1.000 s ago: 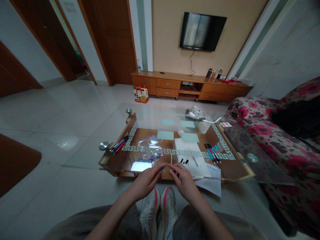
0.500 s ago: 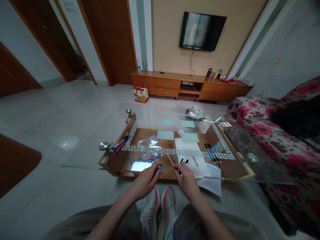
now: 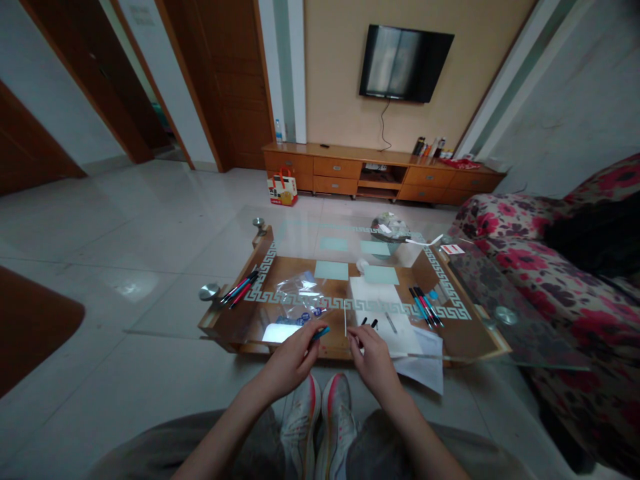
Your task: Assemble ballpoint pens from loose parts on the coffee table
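Left hand (image 3: 293,357) is pinching a blue pen part (image 3: 321,331), its tip sticking out just past the fingertips toward the right hand (image 3: 373,353). Right hand is gripping a thin white refill (image 3: 345,319) by its lower end, rod standing upright above the fingers. Beyond both grips, small black caps (image 3: 369,323) are lying on white paper (image 3: 383,303) on the glass table (image 3: 460,300).

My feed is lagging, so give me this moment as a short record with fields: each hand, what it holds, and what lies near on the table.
left hand: pinches a blue pen barrel at its fingertips
right hand: holds a thin pale refill, pointing up and away
glass table: hands at its near edge
near right hand: small black pen parts on white paper
table left: pens, clear plastic bag
table right: pens
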Demonstrator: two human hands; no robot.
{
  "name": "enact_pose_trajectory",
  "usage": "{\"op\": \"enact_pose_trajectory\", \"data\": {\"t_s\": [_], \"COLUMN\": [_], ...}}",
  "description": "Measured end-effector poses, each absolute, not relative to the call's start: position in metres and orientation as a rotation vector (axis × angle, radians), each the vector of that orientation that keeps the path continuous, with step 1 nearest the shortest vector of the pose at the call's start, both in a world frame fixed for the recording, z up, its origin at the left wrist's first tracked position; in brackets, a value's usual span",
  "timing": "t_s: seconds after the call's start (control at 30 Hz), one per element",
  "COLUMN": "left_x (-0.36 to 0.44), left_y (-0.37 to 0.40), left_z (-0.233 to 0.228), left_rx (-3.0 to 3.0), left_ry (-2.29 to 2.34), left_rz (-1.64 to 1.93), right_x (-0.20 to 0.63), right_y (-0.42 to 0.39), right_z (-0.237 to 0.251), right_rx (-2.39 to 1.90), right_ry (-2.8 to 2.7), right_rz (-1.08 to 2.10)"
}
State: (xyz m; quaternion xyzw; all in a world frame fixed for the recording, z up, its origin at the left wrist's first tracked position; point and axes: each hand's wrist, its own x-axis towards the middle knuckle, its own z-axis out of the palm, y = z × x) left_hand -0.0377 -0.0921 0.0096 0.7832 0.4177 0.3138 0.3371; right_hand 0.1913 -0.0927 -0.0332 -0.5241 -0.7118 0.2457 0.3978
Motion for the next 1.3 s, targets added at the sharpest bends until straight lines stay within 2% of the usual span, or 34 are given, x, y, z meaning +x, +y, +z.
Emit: {"op": "enact_pose_trajectory", "data": {"t_s": [0.1, 0.3, 0.57, 0.93, 1.3], "left_x": [-0.038, -0.039, -0.042, -0.047, -0.041], "left_y": [-0.09, -0.088, -0.094, -0.095, -0.088], "left_z": [0.005, 0.002, 0.011, 0.009, 0.014], "left_rx": [2.121, 2.375, 2.817, 2.858, 2.302], "left_ry": [1.066, 1.073, 1.044, 1.095, 1.381], "left_rz": [0.836, 0.849, 0.864, 0.904, 1.17], "right_x": [0.183, 0.166, 0.158, 0.158, 0.177], "right_y": [-0.095, -0.098, -0.108, -0.109, -0.105], "right_z": [-0.024, -0.021, -0.021, -0.026, 0.012], "right_rx": [-1.345, -1.125, -0.916, -0.887, -0.979], "right_ry": [-1.559, -0.765, -0.294, -0.321, -0.617], "right_rz": [0.85, 1.575, 1.928, 1.979, 1.785]}}
